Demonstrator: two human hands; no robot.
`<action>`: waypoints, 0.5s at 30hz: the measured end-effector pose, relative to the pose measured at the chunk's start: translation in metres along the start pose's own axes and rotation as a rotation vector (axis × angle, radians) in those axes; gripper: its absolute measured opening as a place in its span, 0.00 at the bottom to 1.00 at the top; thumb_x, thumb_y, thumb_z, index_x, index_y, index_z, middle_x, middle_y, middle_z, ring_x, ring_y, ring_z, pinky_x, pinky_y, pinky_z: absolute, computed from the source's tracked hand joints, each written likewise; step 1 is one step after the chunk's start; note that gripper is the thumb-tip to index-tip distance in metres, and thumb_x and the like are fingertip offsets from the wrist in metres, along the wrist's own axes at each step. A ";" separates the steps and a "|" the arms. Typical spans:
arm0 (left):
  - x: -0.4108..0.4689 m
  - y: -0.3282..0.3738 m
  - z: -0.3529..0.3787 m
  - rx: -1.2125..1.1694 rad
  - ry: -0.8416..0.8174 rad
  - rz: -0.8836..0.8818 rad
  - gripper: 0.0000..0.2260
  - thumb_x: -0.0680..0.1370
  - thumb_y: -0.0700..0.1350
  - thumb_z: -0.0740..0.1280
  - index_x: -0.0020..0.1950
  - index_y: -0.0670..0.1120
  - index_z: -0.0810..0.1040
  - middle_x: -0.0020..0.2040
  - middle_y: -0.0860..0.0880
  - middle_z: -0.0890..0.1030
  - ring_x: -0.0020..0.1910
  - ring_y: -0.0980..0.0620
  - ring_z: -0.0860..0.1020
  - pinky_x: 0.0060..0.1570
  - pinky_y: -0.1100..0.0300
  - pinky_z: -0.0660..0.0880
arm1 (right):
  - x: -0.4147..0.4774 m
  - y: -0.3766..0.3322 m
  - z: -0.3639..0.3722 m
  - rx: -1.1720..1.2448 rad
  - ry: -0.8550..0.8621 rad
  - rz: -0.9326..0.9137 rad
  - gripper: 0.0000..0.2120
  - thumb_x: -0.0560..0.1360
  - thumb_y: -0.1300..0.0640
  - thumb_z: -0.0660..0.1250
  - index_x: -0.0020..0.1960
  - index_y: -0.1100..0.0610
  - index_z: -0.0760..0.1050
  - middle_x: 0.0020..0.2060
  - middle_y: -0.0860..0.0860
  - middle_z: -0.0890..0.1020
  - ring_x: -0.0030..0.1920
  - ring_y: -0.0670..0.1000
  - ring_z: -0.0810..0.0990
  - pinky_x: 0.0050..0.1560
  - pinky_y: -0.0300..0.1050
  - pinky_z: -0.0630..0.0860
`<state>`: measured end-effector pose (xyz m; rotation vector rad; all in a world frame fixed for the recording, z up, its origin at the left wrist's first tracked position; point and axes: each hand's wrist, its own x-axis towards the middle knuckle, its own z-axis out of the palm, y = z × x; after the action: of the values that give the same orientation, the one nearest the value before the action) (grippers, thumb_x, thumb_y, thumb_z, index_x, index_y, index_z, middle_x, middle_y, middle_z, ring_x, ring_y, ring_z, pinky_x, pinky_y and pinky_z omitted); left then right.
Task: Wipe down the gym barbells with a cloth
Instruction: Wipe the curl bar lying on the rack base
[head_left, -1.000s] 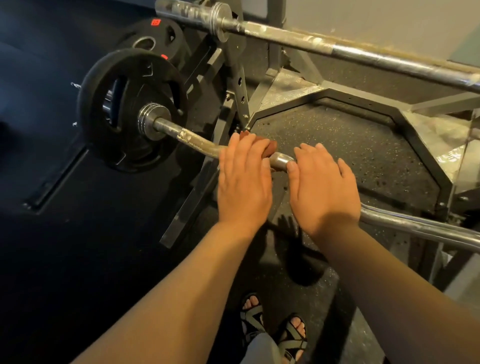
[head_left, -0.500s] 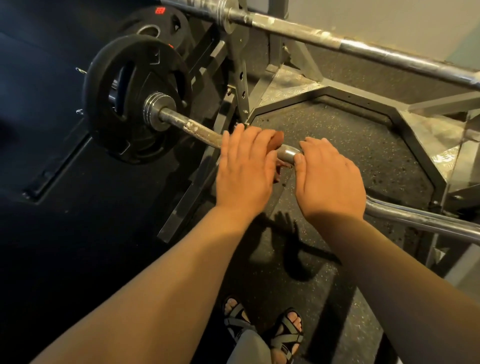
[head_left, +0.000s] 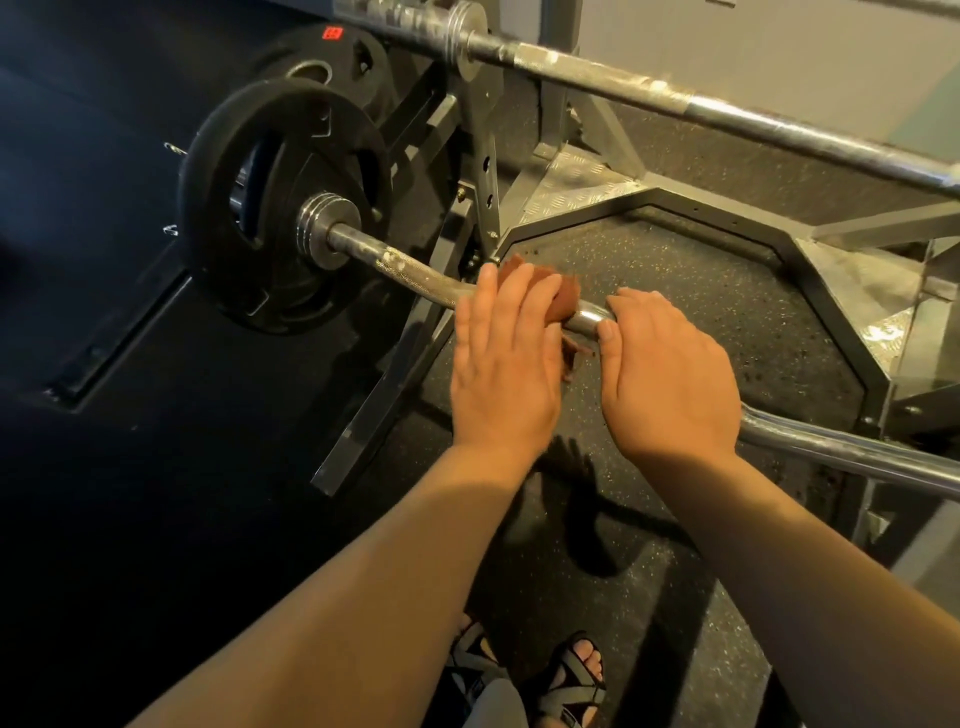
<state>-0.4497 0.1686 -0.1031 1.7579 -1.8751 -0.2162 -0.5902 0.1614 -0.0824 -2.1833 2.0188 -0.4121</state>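
Brown cloth (head_left: 565, 297): pressed onto barbell (head_left: 410, 273) by flat left hand (head_left: 506, 364); barbell gripped by curled right hand (head_left: 670, 374). Risk: unpinched cloth may be dropped.

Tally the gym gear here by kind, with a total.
Silver steel bars: 2, the curved bar and the straight bar
Black round weight plates: 2, the front plate and the rear plate
Reddish-brown cloth: 1
Total: 5
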 end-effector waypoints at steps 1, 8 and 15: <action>0.002 0.000 -0.003 -0.019 0.002 -0.018 0.20 0.86 0.48 0.51 0.78 0.49 0.65 0.79 0.50 0.63 0.83 0.47 0.49 0.81 0.46 0.44 | 0.000 -0.001 0.000 -0.002 0.004 0.002 0.20 0.86 0.48 0.49 0.69 0.56 0.72 0.65 0.53 0.78 0.65 0.57 0.76 0.58 0.56 0.74; 0.074 0.027 -0.013 0.232 -0.183 -0.049 0.12 0.85 0.50 0.55 0.56 0.47 0.76 0.44 0.50 0.74 0.44 0.49 0.73 0.48 0.52 0.69 | -0.001 0.000 -0.001 0.023 0.018 -0.005 0.16 0.86 0.49 0.51 0.64 0.56 0.73 0.57 0.53 0.79 0.56 0.57 0.78 0.49 0.55 0.75; -0.006 0.005 0.003 -0.009 -0.092 0.056 0.23 0.86 0.48 0.56 0.81 0.49 0.60 0.82 0.49 0.58 0.83 0.46 0.46 0.81 0.42 0.45 | -0.001 -0.001 -0.002 0.001 0.023 0.001 0.16 0.86 0.48 0.48 0.62 0.53 0.72 0.54 0.51 0.78 0.50 0.54 0.78 0.46 0.54 0.76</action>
<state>-0.4557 0.1741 -0.1053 1.7130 -1.9826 -0.2881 -0.5898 0.1625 -0.0806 -2.1875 2.0307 -0.4403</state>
